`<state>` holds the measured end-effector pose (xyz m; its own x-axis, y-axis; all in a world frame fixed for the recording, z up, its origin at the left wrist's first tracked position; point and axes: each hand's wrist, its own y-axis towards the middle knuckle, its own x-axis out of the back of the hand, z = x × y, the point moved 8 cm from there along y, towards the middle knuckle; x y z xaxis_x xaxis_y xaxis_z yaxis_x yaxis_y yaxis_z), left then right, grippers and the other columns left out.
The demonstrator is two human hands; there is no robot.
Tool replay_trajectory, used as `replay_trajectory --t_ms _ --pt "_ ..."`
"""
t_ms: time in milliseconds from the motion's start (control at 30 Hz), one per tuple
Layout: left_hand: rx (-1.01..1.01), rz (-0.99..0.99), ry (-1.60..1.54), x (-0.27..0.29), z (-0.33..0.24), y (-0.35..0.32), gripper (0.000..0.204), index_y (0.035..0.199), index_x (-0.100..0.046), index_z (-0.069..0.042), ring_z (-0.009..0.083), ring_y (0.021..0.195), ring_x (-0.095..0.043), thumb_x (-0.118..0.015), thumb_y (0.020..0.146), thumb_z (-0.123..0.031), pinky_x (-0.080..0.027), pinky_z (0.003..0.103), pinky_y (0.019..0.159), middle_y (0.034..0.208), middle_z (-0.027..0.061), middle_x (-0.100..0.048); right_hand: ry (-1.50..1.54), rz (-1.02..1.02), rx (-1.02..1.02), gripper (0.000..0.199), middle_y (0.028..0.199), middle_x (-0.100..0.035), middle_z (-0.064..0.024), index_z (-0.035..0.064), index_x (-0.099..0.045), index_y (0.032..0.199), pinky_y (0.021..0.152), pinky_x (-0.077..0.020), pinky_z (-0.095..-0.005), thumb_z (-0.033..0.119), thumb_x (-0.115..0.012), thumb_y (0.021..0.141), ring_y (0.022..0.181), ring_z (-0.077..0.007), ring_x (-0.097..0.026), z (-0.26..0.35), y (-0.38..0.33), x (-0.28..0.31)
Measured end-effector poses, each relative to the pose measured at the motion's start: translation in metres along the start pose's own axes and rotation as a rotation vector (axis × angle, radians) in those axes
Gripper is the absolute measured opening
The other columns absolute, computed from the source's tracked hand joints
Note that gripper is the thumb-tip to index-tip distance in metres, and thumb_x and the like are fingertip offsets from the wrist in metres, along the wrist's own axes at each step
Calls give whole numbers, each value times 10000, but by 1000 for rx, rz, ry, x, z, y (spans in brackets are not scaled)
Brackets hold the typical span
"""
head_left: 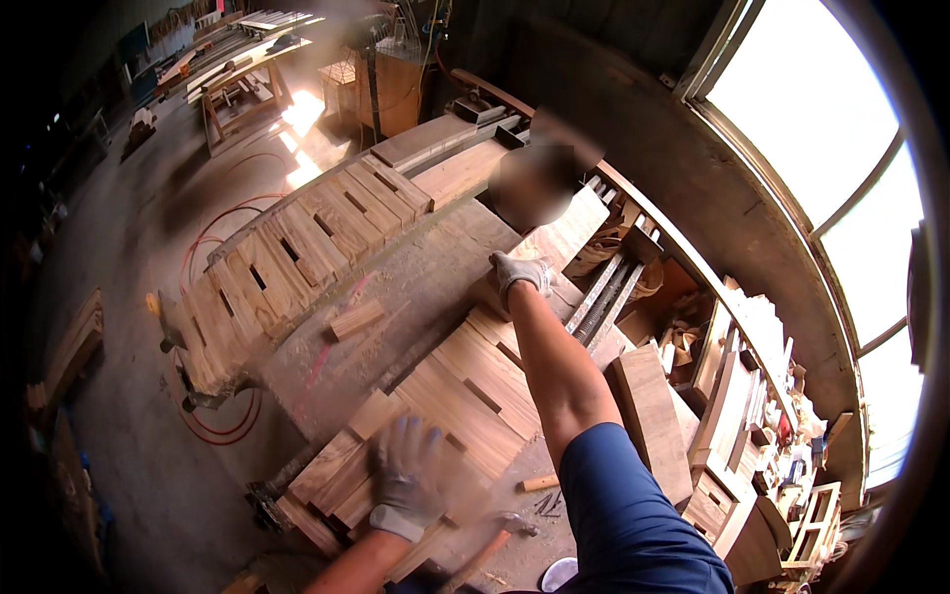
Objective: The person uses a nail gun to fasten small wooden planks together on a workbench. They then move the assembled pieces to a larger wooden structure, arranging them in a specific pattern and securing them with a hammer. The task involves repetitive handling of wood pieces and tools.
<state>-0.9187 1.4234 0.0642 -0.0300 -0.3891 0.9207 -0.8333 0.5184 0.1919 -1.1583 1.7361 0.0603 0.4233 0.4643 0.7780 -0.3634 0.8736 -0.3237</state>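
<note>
My left hand (409, 470), in a pale work glove and slightly blurred, lies with fingers spread on the near row of wooden boards (445, 406). Dark slots run between several of those boards. Farther off, at the far end of that row, my gloved right hand (522, 274) is closed on a wooden board (487, 295); its fingertips are partly hidden. Across a bare strip of bench (416, 267) stands a second row of slotted boards (297, 247). A small wood block (356, 321) lies between the rows.
Close to me are a hammer (492, 554), loose nails (547, 503), a short wood stick (540, 482) and a white round container (559, 573). To the right, a wide board (648, 421) leans by metal rails (602, 297). A red hose (223, 436) loops on the floor at left.
</note>
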Motion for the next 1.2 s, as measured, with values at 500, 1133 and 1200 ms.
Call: replay_trajectory --t_ms 500,1133,1200 --pt "49 1 -47 3 -1 -1 812 1462 -508 -19 499 1483 -281 -812 802 -381 -160 649 1250 1552 293 -371 808 214 401 641 1137 -691 -159 -3 -474 1488 711 -611 -368 83 -719 902 897 -236 -705 38 63 134" --pt "57 57 -46 2 0 0 868 1490 -497 -36 497 1488 -284 -813 777 -415 -185 664 1236 1570 283 -352 650 413 -84 721 1122 -700 -123 9 -650 1264 747 -585 -448 528 -868 814 917 -283 -679 -80 122 -79" --pt "60 47 -46 2 1 -1 867 1489 -499 -36 499 1485 -287 -813 774 -415 -191 666 1233 1564 284 -356 776 474 -104 628 1087 -731 -106 27 -658 1231 751 -607 -442 436 -896 819 890 -279 -714 -60 113 -77"
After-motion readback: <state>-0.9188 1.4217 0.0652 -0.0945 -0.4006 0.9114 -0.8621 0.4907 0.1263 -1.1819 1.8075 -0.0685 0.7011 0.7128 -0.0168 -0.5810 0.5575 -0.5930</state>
